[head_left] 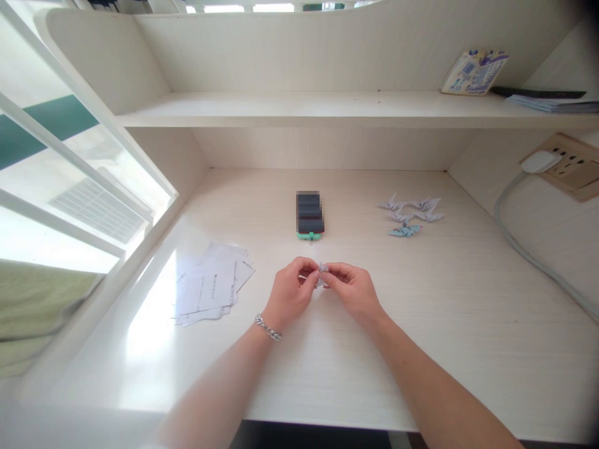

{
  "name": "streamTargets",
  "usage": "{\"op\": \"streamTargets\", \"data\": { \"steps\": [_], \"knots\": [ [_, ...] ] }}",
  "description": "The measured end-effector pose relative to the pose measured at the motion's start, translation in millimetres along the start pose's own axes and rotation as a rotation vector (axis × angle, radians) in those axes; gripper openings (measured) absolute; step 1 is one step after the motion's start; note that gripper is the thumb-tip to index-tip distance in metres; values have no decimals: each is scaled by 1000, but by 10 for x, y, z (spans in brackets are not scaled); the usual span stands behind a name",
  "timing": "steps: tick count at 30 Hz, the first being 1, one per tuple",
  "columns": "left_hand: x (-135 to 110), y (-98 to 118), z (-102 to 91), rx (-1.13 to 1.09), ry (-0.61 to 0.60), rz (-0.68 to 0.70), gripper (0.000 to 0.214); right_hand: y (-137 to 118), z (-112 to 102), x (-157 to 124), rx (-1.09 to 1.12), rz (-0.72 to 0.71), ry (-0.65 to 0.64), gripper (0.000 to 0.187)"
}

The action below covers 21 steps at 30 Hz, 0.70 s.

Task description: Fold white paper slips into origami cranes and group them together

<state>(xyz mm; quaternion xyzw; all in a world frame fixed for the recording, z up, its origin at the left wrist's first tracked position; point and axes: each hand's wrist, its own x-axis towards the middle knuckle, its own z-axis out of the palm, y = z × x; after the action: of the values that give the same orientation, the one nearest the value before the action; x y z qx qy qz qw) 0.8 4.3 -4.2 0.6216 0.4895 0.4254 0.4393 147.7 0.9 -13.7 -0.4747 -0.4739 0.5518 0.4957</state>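
Between my hands, just above the desk, is a small folded piece of white paper (321, 274). My left hand (294, 284) pinches its left side between thumb and fingers, and my right hand (352, 285) pinches its right side. Most of the paper is hidden by the fingertips. To the right and farther back lie several folded white paper cranes (427, 204) and a light blue paper crane (405, 231). A loose stack of printed paper sheets (210, 284) rests left of my left hand.
A dark phone-like device (309, 212) with a green end lies beyond my hands. On the right wall a white plug (540, 162) sits in a socket panel (573, 167), its cable (519, 246) hanging forward. The shelf (281, 105) above holds a packet (475, 72) and booklets (556, 103).
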Motion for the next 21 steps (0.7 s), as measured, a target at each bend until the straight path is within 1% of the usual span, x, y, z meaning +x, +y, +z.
{"op": "streamTargets", "data": {
  "steps": [7, 15, 21],
  "knots": [
    [6, -5, -15, 25, 28, 6, 15, 3, 8, -4, 25, 16, -13, 20],
    [44, -29, -32, -17, -32, -46, 21, 51, -13, 17, -5, 33, -3, 22],
    [49, -58, -6, -174, -28, -77, 24, 0, -12, 24, 57, 46, 25, 24]
  ]
}}
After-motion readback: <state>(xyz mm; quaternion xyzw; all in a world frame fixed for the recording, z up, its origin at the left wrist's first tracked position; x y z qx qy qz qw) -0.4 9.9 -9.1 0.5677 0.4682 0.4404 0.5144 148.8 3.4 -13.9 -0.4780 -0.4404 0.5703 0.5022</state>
